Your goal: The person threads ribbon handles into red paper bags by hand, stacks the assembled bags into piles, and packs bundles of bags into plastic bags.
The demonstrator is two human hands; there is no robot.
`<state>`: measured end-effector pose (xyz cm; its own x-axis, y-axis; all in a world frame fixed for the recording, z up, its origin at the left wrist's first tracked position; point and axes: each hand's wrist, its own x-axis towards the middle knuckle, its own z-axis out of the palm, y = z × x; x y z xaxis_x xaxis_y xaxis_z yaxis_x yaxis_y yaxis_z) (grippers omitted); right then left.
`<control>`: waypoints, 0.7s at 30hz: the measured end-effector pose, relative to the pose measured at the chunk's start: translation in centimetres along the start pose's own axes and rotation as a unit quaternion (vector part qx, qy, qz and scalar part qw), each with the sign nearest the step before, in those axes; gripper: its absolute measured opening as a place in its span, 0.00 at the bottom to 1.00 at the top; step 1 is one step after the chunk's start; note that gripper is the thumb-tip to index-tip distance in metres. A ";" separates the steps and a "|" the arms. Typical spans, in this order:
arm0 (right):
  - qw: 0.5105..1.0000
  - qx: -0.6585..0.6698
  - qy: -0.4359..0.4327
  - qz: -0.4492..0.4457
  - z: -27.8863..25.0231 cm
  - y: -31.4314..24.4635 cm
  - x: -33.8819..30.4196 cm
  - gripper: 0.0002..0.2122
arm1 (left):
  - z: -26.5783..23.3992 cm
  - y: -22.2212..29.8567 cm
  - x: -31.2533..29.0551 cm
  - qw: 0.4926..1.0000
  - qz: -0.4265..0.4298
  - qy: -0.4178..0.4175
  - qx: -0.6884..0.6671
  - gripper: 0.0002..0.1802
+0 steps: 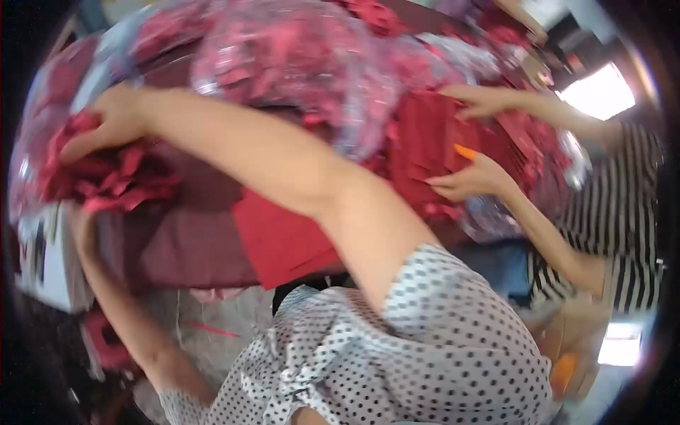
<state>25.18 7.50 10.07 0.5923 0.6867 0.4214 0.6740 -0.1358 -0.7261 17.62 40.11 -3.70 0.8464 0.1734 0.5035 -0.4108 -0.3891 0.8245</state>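
Note:
At the far left, my right hand (117, 117) reaches across my body and grips the top of a bunch of crumpled dark red pieces (134, 180). They look like cloth or paper; I cannot tell which. My left hand (80, 216) comes up from below to the underside of that bunch, its fingers hidden behind the red folds. A flat bright red sheet (280, 237) lies near the table's front edge, under my right forearm. The maroon table covering (191, 248) shows around it.
Clear plastic bags of red pieces (283, 57) crowd the table's back. On the right, a co-worker in a striped top (623, 205) handles stacked red strips (421, 134), with an orange cover on one finger. A white box (64, 262) stands at the left edge.

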 end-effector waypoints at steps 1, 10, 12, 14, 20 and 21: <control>0.999 -0.036 -0.022 -0.012 0.0 -0.2 0.0 0.38 | 0.5 2.4 0.2 0.994 -0.004 -0.041 0.103 0.45; 0.997 0.081 -0.017 -0.005 -1.7 -1.9 -3.5 0.27 | 8.1 9.9 0.5 0.984 -0.066 -0.112 -0.120 0.34; 0.997 0.071 0.015 -0.027 -1.3 -1.7 -3.6 0.27 | 8.7 9.2 0.3 0.974 -0.065 -0.074 -0.205 0.32; 0.967 0.249 0.001 0.045 -0.5 -1.6 -3.9 0.31 | 8.7 8.5 -0.1 0.974 -0.062 -0.052 -0.213 0.31; 0.866 0.500 -0.015 0.020 -0.7 0.6 -8.8 0.33 | 9.3 7.5 -0.2 0.970 -0.078 -0.024 -0.229 0.32; 0.883 0.464 -0.065 0.031 0.3 -1.2 -9.5 0.33 | 8.6 7.3 -0.6 0.971 -0.081 -0.020 -0.226 0.32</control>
<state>18.62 1.34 6.73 0.5191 0.7831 0.3424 -0.0463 0.4257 -0.9037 16.98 29.38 -0.18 0.9209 0.1609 0.3550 -0.3704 0.0778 0.9256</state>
